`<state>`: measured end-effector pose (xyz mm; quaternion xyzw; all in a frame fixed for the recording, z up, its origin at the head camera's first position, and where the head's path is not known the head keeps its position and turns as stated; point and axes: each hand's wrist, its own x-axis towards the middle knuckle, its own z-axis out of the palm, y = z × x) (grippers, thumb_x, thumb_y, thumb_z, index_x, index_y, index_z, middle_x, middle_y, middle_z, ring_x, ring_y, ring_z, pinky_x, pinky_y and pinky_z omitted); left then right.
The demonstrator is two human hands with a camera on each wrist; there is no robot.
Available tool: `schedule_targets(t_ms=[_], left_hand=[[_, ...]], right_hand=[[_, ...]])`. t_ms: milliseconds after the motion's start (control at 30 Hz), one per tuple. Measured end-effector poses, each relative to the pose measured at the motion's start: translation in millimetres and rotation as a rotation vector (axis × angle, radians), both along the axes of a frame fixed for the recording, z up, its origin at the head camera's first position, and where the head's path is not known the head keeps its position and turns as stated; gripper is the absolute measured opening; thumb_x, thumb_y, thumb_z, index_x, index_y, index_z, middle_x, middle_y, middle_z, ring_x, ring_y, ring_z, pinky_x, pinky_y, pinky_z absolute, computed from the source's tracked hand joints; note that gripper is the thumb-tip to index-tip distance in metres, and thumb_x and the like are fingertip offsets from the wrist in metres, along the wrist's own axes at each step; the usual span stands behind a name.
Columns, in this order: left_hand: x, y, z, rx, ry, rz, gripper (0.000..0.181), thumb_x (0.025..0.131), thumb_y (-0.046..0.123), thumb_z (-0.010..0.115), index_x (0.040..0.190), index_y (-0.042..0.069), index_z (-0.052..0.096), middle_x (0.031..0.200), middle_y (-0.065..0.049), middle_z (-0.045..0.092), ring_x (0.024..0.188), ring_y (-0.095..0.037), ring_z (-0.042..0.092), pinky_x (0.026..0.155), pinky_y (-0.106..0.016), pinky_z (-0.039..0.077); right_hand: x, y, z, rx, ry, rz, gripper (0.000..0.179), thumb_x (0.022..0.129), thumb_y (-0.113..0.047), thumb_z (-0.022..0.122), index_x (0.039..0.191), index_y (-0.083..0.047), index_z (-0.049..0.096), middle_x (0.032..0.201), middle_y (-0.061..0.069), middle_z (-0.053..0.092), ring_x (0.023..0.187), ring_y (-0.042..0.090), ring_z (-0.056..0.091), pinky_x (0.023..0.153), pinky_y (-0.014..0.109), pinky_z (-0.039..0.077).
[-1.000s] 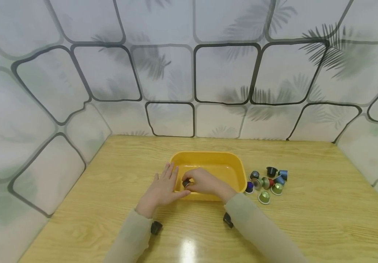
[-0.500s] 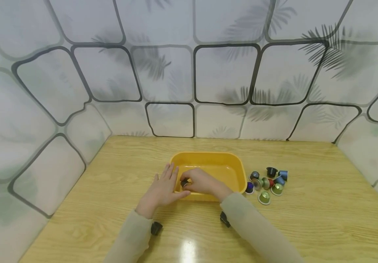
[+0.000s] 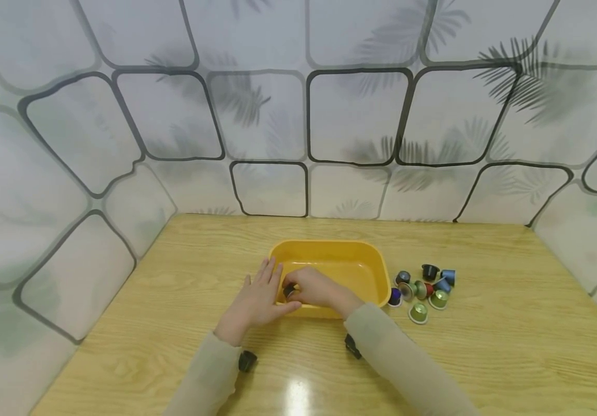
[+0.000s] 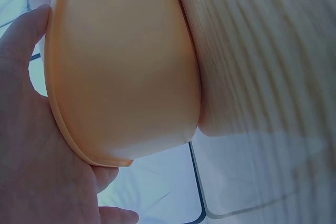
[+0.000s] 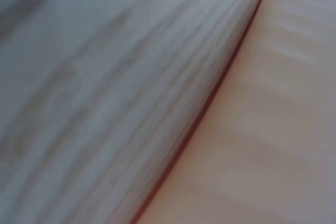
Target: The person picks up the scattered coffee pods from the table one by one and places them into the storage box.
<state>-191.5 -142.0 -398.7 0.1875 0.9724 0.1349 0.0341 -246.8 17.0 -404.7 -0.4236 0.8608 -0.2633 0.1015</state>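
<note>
A yellow plastic basin stands on the wooden table. My left hand rests with straight fingers on the basin's left rim; the left wrist view shows this hand lying along the rim above the outer wall. Inside the basin, near its left end, my right hand pinches a dark coffee capsule between thumb and fingers. Part of that capsule is hidden by the fingers. In the right wrist view only the table and the basin's outer wall show, not the hand.
Right of the basin lie several coffee capsules, among them a green one, a black one and a blue one. A black capsule lies beside the left sleeve, and a black piece is partly behind the right sleeve.
My right hand has shifted slightly left inside the basin with the dark coffee capsule in its fingers. The left hand stays where it was.
</note>
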Motion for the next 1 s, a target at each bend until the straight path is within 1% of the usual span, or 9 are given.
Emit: schedule_targets(t_ms=[233, 500, 800, 1000], left_hand=[[1.0, -0.2, 2.1, -0.005, 0.002, -0.008, 0.094, 0.08, 0.067, 0.038, 0.14, -0.001, 0.015, 0.146, -0.017, 0.002, 0.132, -0.027, -0.002, 0.096, -0.06, 0.015], [1.3, -0.1, 2.8, -0.001, 0.001, -0.008, 0.094, 0.08, 0.067, 0.037, 0.14, 0.0, 0.014, 0.146, -0.016, 0.002, 0.133, -0.027, -0.002, 0.096, -0.06, 0.015], [0.9, 0.1, 2.4, -0.001, 0.005, -0.007, 0.093, 0.08, 0.066, 0.038, 0.14, 0.0, 0.015, 0.146, -0.017, 0.003, 0.132, -0.027, -0.002, 0.095, -0.06, 0.016], [0.6, 0.2, 2.4, -0.003, 0.002, -0.008, 0.093, 0.08, 0.066, 0.039, 0.14, 0.0, 0.015, 0.146, -0.017, 0.004, 0.132, -0.027, -0.002, 0.095, -0.06, 0.016]], right_hand=[[0.3, -0.3, -0.9, 0.004, -0.016, 0.013, 0.013, 0.079, -0.005, 0.064, 0.092, -0.006, 0.066, 0.086, -0.001, 0.064, 0.077, 0.007, 0.057, 0.069, 0.02, 0.045], [0.5, -0.5, -0.8, 0.006, -0.034, 0.01, 0.013, 0.08, -0.004, 0.064, 0.092, -0.005, 0.066, 0.087, -0.001, 0.065, 0.078, 0.008, 0.058, 0.069, 0.02, 0.045], [0.6, -0.1, -0.8, 0.016, -0.008, 0.027, 0.011, 0.08, -0.004, 0.063, 0.091, -0.005, 0.066, 0.086, 0.0, 0.064, 0.077, 0.01, 0.058, 0.068, 0.02, 0.045], [1.1, -0.7, -0.2, 0.021, -0.033, 0.018, 0.011, 0.081, -0.004, 0.062, 0.091, -0.005, 0.066, 0.087, 0.001, 0.064, 0.078, 0.011, 0.058, 0.069, 0.02, 0.045]])
